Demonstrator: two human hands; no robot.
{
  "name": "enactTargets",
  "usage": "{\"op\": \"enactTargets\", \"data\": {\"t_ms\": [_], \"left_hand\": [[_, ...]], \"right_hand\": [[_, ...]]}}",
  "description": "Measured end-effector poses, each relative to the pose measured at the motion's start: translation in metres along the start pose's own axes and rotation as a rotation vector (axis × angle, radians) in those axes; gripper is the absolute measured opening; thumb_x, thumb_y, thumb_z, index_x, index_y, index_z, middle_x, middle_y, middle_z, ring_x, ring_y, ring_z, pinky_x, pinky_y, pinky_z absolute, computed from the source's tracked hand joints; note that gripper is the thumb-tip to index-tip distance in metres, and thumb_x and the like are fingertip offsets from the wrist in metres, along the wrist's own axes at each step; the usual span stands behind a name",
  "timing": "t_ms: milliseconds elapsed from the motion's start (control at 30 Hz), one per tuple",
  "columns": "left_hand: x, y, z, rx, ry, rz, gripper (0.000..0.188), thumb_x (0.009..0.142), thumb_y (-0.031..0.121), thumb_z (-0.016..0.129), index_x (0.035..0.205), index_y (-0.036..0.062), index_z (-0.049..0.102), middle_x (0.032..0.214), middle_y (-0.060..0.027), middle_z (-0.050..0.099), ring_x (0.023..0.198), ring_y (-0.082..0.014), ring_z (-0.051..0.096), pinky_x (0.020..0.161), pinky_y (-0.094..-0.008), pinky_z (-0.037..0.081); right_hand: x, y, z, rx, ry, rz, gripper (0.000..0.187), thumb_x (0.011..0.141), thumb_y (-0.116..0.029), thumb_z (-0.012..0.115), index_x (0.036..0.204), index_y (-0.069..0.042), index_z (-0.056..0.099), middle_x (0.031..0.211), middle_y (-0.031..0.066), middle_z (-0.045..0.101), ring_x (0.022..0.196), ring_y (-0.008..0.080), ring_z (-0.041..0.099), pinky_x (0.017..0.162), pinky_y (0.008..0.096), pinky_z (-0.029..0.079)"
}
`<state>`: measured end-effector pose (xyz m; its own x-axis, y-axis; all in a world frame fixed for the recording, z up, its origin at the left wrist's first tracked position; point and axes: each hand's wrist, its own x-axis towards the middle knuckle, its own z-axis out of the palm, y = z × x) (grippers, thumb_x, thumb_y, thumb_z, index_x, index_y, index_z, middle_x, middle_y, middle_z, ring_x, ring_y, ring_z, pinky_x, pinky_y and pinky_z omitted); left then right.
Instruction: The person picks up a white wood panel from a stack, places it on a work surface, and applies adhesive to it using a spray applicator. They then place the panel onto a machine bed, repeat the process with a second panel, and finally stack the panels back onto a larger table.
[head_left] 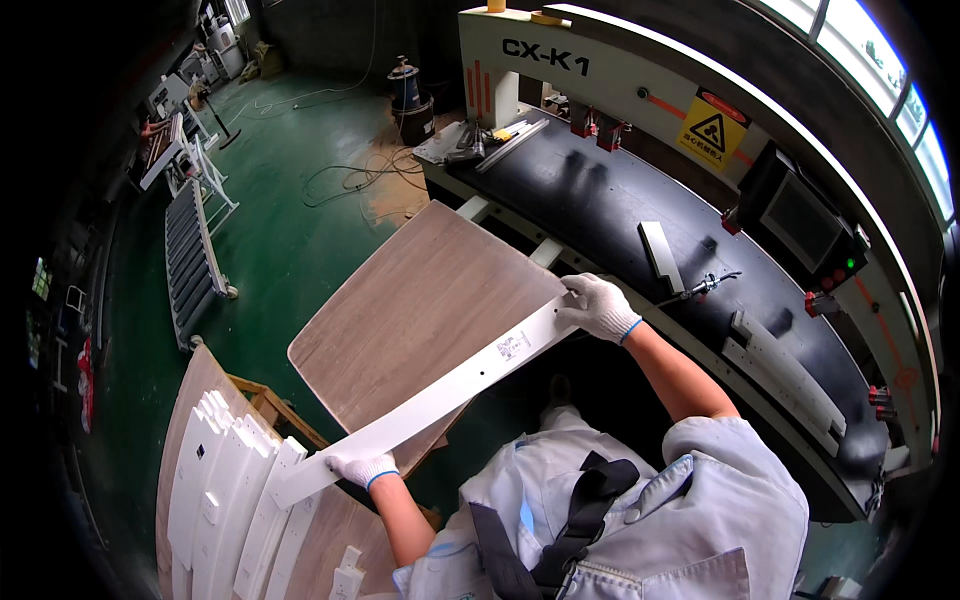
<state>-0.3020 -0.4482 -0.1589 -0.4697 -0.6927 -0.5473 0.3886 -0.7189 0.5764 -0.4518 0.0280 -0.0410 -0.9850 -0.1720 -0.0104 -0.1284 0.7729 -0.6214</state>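
Observation:
A long, narrow white board [425,408] with small drilled holes and a printed label stretches slantwise between my hands. My gloved left hand [365,468] grips it near its lower left end, above a stack of similar white boards [235,455]. At the upper right end my gloved right hand [600,308] is closed on it, beside the edge of the black machine table. Behind the held board lies a wood-grain panel [425,300] with rounded corners, partly covered by it. The fingers under the board are partly hidden.
On my right stands a large machine with a black table [590,190], a control screen [800,222] and a warning sign [713,127]. White pieces [785,375] and an air gun [705,287] lie on that table. A roller conveyor [190,255] stands on the green floor at left.

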Motion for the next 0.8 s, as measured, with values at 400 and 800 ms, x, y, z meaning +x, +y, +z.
{"op": "enactTargets", "data": {"t_ms": [400, 800], "left_hand": [[-0.060, -0.273, 0.132, 0.357, 0.114, -0.630, 0.092, 0.099, 0.063, 0.059, 0.158, -0.0032, 0.035, 0.159, -0.0213, 0.044, 0.146, -0.0383, 0.045, 0.119, -0.0531, 0.041], [-0.063, -0.339, 0.244, 2.197, -1.197, 0.841, 0.099, 0.072, 0.052, 0.087, 0.149, 0.0027, 0.048, 0.149, -0.0216, 0.049, 0.139, -0.0408, 0.044, 0.118, -0.0559, 0.035]], "right_hand": [[-0.019, 0.196, -0.042, 0.180, 0.008, 0.437, 0.062, 0.086, -0.033, 0.075, 0.133, 0.005, 0.066, 0.130, 0.0236, 0.070, 0.117, 0.0360, 0.070, 0.104, 0.0418, 0.055], [0.024, 0.235, -0.033, -0.159, 0.304, 0.500, 0.064, 0.088, -0.031, 0.072, 0.143, -0.003, 0.056, 0.140, 0.0224, 0.060, 0.128, 0.0406, 0.060, 0.109, 0.0485, 0.049]]}}
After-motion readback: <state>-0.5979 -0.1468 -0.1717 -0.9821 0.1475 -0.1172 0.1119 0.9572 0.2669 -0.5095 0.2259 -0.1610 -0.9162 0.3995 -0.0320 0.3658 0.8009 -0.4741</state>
